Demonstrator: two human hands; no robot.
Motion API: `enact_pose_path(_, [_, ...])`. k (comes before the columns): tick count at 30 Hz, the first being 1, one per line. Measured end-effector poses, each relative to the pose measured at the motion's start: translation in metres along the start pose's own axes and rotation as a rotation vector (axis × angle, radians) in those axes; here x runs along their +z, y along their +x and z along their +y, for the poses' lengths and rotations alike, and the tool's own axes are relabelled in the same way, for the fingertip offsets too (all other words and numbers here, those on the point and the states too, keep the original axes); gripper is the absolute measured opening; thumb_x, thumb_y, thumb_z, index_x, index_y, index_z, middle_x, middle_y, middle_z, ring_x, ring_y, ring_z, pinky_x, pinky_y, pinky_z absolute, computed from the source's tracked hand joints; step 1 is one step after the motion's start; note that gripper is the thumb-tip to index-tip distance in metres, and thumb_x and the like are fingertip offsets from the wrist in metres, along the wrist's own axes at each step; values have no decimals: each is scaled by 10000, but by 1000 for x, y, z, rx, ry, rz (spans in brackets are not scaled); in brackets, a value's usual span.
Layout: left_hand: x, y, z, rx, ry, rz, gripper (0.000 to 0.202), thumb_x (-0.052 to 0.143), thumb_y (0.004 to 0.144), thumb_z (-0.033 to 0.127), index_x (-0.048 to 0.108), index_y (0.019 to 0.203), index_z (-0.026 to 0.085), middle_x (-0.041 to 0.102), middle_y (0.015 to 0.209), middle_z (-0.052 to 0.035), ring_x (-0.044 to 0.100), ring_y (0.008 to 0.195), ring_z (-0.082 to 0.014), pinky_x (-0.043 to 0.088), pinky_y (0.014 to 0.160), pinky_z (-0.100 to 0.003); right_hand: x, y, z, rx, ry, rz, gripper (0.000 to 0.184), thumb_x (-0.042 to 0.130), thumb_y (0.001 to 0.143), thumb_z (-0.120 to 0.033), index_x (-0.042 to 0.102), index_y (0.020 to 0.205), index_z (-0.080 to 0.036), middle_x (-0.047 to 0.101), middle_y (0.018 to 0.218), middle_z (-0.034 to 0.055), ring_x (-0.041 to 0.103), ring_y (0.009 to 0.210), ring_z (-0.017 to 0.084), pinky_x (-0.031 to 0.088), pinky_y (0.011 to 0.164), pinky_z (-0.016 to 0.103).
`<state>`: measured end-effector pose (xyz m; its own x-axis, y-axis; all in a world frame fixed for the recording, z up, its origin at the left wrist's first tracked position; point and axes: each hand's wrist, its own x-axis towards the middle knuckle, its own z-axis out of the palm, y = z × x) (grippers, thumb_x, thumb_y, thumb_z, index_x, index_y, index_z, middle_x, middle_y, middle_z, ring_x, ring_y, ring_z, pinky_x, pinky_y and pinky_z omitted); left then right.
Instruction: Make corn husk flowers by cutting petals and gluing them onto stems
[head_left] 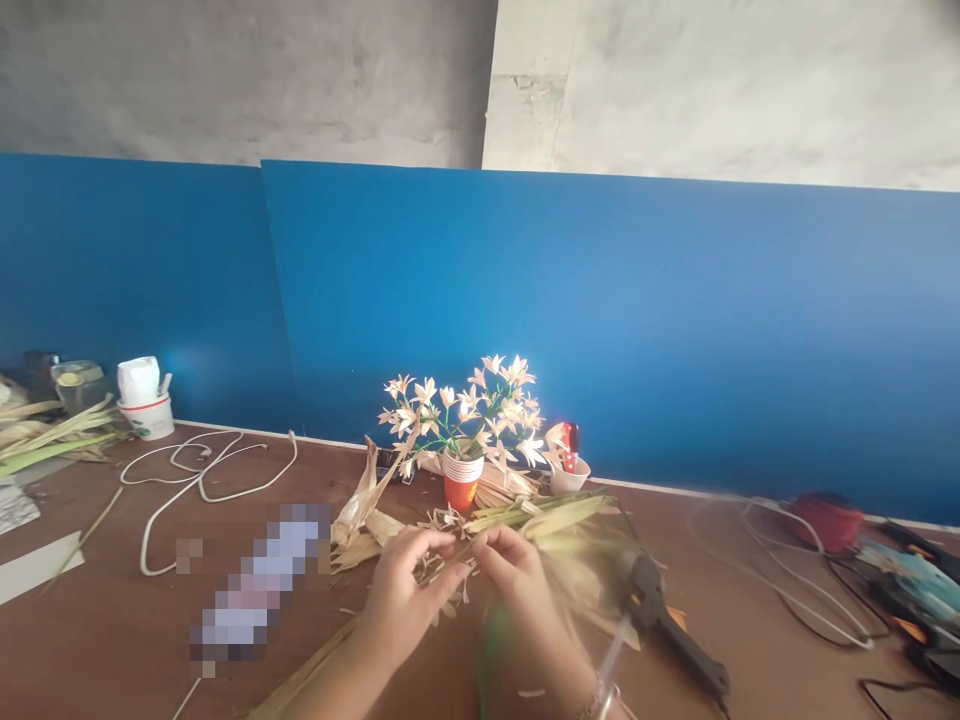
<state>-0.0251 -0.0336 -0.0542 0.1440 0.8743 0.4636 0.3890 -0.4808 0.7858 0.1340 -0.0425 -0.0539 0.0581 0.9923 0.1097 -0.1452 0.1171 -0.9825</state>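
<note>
My left hand [412, 585] and my right hand [517, 575] come together low in the middle of the view, fingertips bent into pinches. What they hold between them is too small and blurred to make out. Pale shreds of dried corn husk [448, 520] lie just behind and beneath the fingers. Beyond them stands an orange-red paper cup [460, 490] with cream husk flowers [469, 402] on green stems. A greenish corn husk [574, 515] spreads beside my right hand, and dried husks [364, 510] lie behind my left. A blurred green streak [493, 645] shows below my right hand.
A black glue gun [667, 630] lies to the right. A white bowl [570, 478] holds a red-handled item. White cable [199, 480], a phone-like pixelated object [259, 590] and a white tub [147, 415] are left. Cords and a red object [825, 522] sit far right; a blue partition [600, 320] stands behind.
</note>
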Motion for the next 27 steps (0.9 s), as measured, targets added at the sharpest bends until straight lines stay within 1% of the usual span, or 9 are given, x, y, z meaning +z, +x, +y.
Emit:
enact_pose_path(3, [9,-3,6,-150,-97,-81,150,628,766,329,682,718,197,707,741,-44,641,749,-225,497,725,-330,2,0,4,32,21,1,373,776,606,-497,580,610,-180,519,555,-30,428,506,102,348,489,230])
enact_pose_path(8, [8,1,7,-302,-329,-172,291,581,780,435,650,671,174,653,634,-16,601,641,-191,472,616,-281,3,1,4,136,106,-65,406,811,577,-478,701,807,-163,588,592,-17,432,493,89,314,481,222])
enact_pose_path(10, [7,2,7,-322,-385,-227,348,576,784,482,620,634,171,619,603,-6,570,600,-170,452,583,-265,3,0,1,133,99,-107,387,807,583,-484,715,748,-146,583,547,-12,425,481,86,294,478,223])
enact_pose_path(13, [8,1,8,-321,-404,-261,400,564,794,516,586,596,169,582,576,7,514,564,-140,418,572,-248,3,-1,-4,113,103,-153,369,788,615,-482,633,561,-152,563,485,-9,440,468,93,297,483,231])
enact_pose_path(18, [13,0,3,-361,-398,-289,413,523,806,550,582,642,176,599,606,1,521,568,-148,404,544,-246,4,-2,1,134,168,-101,414,791,594,-507,528,571,-189,531,485,-34,447,445,101,316,462,233])
enact_pose_path(20, [14,0,-1,-323,-368,-205,350,540,802,515,620,740,181,656,723,-26,596,705,-189,455,632,-271,3,-1,4,120,154,-20,414,801,589,-497,523,601,-190,491,510,-54,420,451,87,318,460,223])
enact_pose_path(24, [9,-3,-3,-231,-199,171,240,570,800,438,628,834,207,672,835,-44,618,818,-219,471,715,-291,-1,2,11,79,109,94,412,794,603,-500,524,644,-191,468,581,-58,409,486,83,332,468,217])
enact_pose_path(25, [8,-6,-2,-198,-175,209,238,558,812,436,623,791,208,657,769,-35,610,755,-208,465,683,-284,-1,2,12,67,99,106,408,783,616,-507,525,649,-192,471,589,-55,414,490,87,337,471,220])
enact_pose_path(27, [7,-11,3,-130,-186,147,292,536,836,451,629,709,204,596,610,-9,561,606,-174,437,606,-267,0,2,15,37,70,120,395,760,644,-509,522,651,-194,470,586,-53,418,494,95,349,480,231])
